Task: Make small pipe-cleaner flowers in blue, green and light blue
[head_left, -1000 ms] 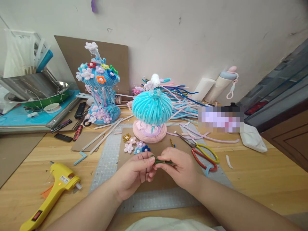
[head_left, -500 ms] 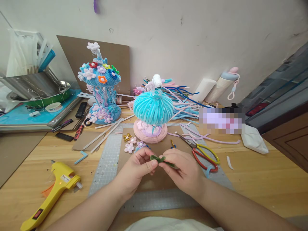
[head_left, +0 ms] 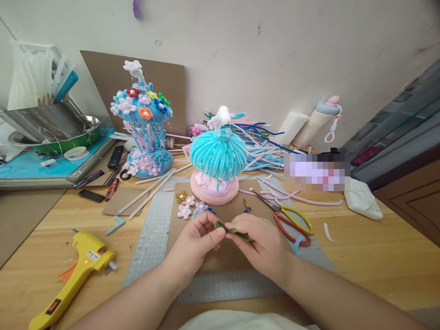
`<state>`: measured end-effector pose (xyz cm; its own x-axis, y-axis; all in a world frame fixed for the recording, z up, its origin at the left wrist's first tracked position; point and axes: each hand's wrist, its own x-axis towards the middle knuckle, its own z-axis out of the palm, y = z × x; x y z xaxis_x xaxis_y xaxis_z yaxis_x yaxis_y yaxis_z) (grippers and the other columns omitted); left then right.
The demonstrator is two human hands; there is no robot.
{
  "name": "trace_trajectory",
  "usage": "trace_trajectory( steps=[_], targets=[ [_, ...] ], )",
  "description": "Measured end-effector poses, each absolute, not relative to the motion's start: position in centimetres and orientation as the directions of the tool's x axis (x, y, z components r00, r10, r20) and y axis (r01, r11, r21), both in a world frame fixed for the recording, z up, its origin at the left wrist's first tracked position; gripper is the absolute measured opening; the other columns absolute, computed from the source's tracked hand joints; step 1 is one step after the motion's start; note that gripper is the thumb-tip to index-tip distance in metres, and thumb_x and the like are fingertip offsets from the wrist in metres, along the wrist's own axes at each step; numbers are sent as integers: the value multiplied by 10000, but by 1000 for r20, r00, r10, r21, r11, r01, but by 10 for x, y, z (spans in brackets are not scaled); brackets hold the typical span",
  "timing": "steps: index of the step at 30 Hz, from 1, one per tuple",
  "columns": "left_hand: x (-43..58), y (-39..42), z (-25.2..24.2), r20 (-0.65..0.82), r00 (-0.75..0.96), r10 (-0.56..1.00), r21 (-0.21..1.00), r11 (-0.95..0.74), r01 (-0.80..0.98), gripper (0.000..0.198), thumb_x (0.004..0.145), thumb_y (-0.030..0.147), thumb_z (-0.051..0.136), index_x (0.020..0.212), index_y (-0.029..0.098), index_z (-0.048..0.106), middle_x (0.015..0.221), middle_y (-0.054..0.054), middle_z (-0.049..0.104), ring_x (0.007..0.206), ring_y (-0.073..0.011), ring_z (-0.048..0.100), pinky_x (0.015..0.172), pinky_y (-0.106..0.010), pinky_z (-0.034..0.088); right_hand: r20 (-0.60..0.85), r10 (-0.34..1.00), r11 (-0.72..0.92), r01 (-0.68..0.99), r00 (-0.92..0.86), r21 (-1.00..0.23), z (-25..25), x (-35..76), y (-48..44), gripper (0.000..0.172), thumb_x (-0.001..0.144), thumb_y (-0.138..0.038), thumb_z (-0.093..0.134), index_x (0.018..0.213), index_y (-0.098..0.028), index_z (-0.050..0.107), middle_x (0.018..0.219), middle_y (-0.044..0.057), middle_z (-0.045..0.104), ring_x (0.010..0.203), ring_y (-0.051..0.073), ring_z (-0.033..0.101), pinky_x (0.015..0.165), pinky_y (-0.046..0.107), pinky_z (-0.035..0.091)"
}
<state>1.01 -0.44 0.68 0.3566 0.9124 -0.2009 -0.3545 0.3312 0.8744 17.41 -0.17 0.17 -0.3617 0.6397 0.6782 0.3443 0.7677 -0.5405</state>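
Observation:
Between my hands is a dark green pipe cleaner (head_left: 242, 235), bent into a small shape. My left hand (head_left: 197, 236) pinches one end of it between thumb and forefinger. The fingers of my right hand (head_left: 263, 238) are closed on the other part, hiding some of it. Just beyond them stands a turquoise pipe-cleaner dome (head_left: 219, 153) on a round pink base (head_left: 215, 195). Several small flowers lie left of that base, among them a pink flower (head_left: 184, 211) and a gold flower (head_left: 182, 196). Scissors (head_left: 294, 224) with red and yellow handles lie open beside my right hand.
A yellow glue gun (head_left: 84, 261) lies at the left. Behind it stands a blue flower-covered pipe-cleaner piece (head_left: 142, 114). Loose pipe cleaners (head_left: 266, 158) are heaped at the back. A grey cutting mat (head_left: 146, 250) and brown cardboard lie under my hands. At the right is a white case (head_left: 362, 199).
My right fingers have shifted slightly on the green pipe cleaner, and its bent part looks flatter between my hands. Everything else stays in place.

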Motion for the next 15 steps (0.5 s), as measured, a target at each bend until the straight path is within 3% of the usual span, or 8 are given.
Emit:
trace_trajectory(
  steps=[6, 11, 15],
  targets=[
    [8, -2, 5, -198, 368, 909, 891, 323, -319, 260, 693, 327, 720, 826, 155, 578, 669, 35, 531, 581, -73, 448, 566, -207, 380, 627, 681, 732, 339, -378, -591, 3, 175, 0, 150, 868, -109, 496, 932, -178, 613, 755, 43, 648, 687, 131, 591, 610, 240, 469],
    [9, -1, 5, -216, 362, 907, 902, 327, -282, 288, 679, 354, 725, 763, 151, 539, 634, 42, 529, 546, -65, 444, 542, -200, 375, 595, 661, 747, 478, -458, -462, 5, 179, 1, 92, 871, -129, 489, 859, -160, 575, 754, 60, 630, 687, 147, 561, 607, 258, 421],
    [10, -2, 4, -215, 342, 915, 912, 313, -265, 328, 661, 382, 732, 750, 155, 513, 609, 48, 522, 538, -65, 444, 543, -199, 378, 534, 671, 729, 590, -514, -348, 7, 180, -3, 159, 888, -164, 438, 750, -166, 515, 680, 41, 563, 626, 147, 493, 561, 264, 338]
  ],
)
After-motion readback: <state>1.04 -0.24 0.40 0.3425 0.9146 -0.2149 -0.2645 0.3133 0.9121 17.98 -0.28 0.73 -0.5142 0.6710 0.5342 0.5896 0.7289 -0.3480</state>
